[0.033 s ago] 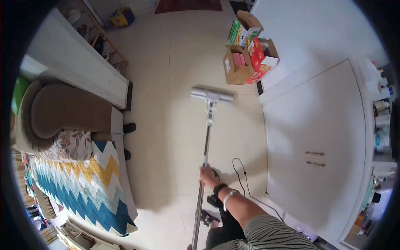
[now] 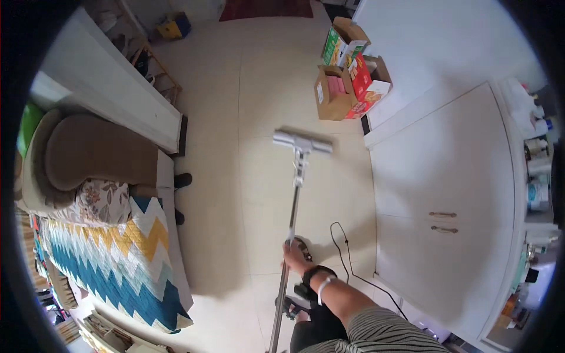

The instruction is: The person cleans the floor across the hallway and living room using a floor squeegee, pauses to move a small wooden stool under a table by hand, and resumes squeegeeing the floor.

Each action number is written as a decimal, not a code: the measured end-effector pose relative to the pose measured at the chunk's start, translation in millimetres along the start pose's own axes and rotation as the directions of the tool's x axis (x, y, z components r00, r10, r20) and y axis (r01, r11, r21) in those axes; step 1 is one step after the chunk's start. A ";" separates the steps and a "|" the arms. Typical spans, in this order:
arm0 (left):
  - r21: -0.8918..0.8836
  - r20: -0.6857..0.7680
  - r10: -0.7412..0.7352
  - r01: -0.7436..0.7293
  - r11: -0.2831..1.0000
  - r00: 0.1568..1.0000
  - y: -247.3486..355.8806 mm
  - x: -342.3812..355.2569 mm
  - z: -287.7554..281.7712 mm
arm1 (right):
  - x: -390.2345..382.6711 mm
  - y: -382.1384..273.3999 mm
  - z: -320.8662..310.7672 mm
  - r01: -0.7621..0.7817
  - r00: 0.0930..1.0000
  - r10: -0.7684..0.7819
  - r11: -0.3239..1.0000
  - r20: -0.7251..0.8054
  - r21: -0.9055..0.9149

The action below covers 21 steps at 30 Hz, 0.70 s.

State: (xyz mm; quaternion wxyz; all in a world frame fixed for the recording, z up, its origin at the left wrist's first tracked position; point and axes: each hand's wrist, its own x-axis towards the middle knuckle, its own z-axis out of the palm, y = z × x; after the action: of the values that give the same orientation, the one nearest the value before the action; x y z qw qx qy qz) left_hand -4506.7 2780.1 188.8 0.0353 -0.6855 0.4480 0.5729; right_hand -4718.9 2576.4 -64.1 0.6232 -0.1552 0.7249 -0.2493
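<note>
My right hand [image 2: 294,259] is closed around the metal pole of a mop [image 2: 295,206], a dark band and a white bracelet on the wrist. The pole slants from the lower edge up to a wide silver-white mop head [image 2: 302,142] on the pale tiled floor. Blur softens the head a little. The pole's lower end runs out of the picture, and my left hand does not show. Below my right hand are my feet in dark sandals [image 2: 291,308], one partly hidden by the hand and arm.
Open cardboard boxes [image 2: 335,106] stand by the white wall, right of the mop head. A black cord [image 2: 346,253] loops across the floor near a white cabinet [image 2: 438,176]. Left are a sofa with a zigzag cover [image 2: 126,259] and dark shoes [image 2: 183,180]. A red mat [image 2: 266,9] lies far ahead.
The mop head has come slightly nearer and to the right. My right hand has drawn back with the pole, and the front sandal shows more.
</note>
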 end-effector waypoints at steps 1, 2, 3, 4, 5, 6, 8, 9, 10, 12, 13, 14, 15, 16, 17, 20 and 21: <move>0.002 0.008 -0.039 0.039 0.999 0.999 -20.1 -18.3 1.9 | -21.7 24.2 -1.4 -0.080 0.996 0.078 0.996 0.042 0.041; 0.001 0.009 -0.073 0.073 0.997 0.997 -35.7 -34.1 4.8 | -48.8 42.0 0.3 -0.181 0.981 0.168 0.973 0.099 0.145; 0.001 0.023 -0.079 0.079 0.997 0.997 -43.8 -44.9 10.3 | -59.9 81.9 -6.2 -0.200 0.975 0.174 0.959 0.139 0.203; 0.001 0.005 -0.131 0.131 0.991 0.991 -61.1 -64.8 8.0 | -99.7 94.6 7.2 -0.248 0.961 0.225 0.958 0.161 0.144; -0.005 0.010 -0.144 0.144 0.990 0.990 -71.1 -77.6 9.7 | -121.5 122.2 8.6 -0.401 0.901 0.343 0.891 0.265 0.212; -0.003 0.027 -0.138 0.138 0.990 0.990 -73.7 -83.4 12.2 | -138.8 179.5 5.3 -0.042 0.963 0.042 0.999 0.268 -0.005; -0.012 0.004 -0.185 0.185 0.983 0.983 -91.0 -103.3 12.5 | -186.0 201.5 22.8 -0.083 0.944 0.082 0.997 0.320 -0.009; -0.025 -0.012 -0.204 0.204 0.979 0.979 -99.5 -112.8 12.8 | -231.1 163.3 26.8 -0.473 0.854 0.397 0.861 0.337 0.184; -0.031 -0.001 -0.185 0.185 0.982 0.983 -95.8 -109.9 17.3 | -227.8 167.2 19.3 -0.463 0.863 0.388 0.864 0.324 0.196; -0.049 0.020 -0.144 0.145 0.988 0.989 -84.0 -98.0 29.0 | -214.3 173.7 9.2 -0.416 0.879 0.361 0.900 0.312 0.131; -0.062 0.031 -0.120 0.121 0.991 0.992 -75.2 -91.0 36.3 | -207.9 149.7 -2.4 -0.403 0.892 0.366 0.909 0.266 0.103; -0.076 0.040 -0.092 0.095 0.993 0.995 -66.2 -81.8 45.0 | -169.0 166.3 -10.5 -0.316 0.899 0.263 0.943 0.350 0.103; -0.101 0.041 -0.068 0.072 0.992 0.997 -56.5 -69.9 54.8 | -155.8 154.2 -13.8 -0.193 0.975 0.136 0.906 0.173 0.376; -0.124 0.056 -0.028 0.035 0.992 0.998 -43.4 -55.1 66.4 | -119.0 132.8 -26.4 0.039 0.999 -0.035 0.989 0.027 -0.141; -0.165 0.114 0.062 -0.042 0.985 0.992 -15.9 -28.2 87.2 | -50.9 147.5 -75.9 0.386 0.912 -0.408 0.834 0.030 -0.395; -0.347 0.185 0.192 -0.119 0.930 0.964 31.7 28.6 130.5 | 42.8 56.7 -126.1 0.197 0.875 -0.261 0.962 -0.407 -0.191; -0.414 0.205 0.210 -0.109 0.904 0.956 38.6 44.5 145.5 | 65.2 37.5 -141.4 0.165 0.880 -0.214 0.975 -0.425 -0.151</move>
State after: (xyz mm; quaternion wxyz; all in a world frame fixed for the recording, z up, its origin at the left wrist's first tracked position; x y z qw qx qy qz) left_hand -4644.2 2813.3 120.8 -0.0973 -0.5629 0.3691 0.7331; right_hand -4865.7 2596.2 -124.7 0.4070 -0.1995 0.8403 -0.2973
